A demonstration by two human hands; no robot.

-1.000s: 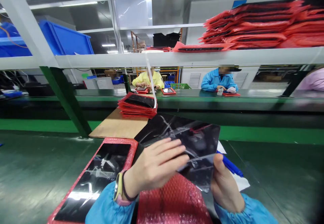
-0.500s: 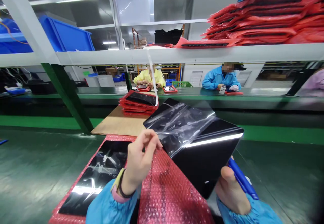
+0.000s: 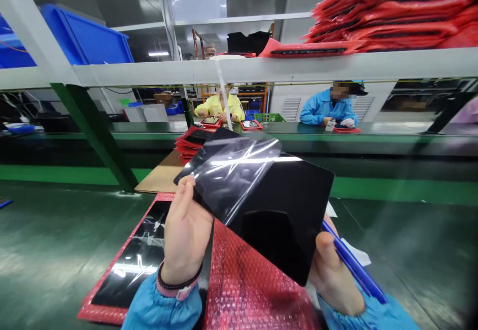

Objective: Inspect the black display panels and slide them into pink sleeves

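Red bubble wrap (image 3: 257,290) lies under my wrists, between them, at 6 o'clock. At 9 o'clock of it, a second panel (image 3: 130,265) rests in its red sleeve on the green bench (image 3: 48,250), untouched.

Left hand (image 3: 184,235): closed on the film (image 3: 227,175), fingers curled over its near corner, pulling it up and toward 10 o'clock. Film is lifted off roughly the left half of the black panel (image 3: 287,205); it catches the striplight and creases.

Panel: held in the air over the wrap, tilted, glossy face toward me, bare on its right half.

Right hand (image 3: 332,275): gripping the panel's lower right edge, thumb on the front. A blue pen (image 3: 354,268) is pinned in the same hand, pointing to 4 o'clock.

Step, as I judge it: peeling the protective film, about midway.

Next move calls for a steady pull toward 10 o'clock while the right hand braces the panel, fingers kept off the bared glass.

Beyond, at 12 o'clock: stack of red sleeves (image 3: 192,143), two workers across the line.
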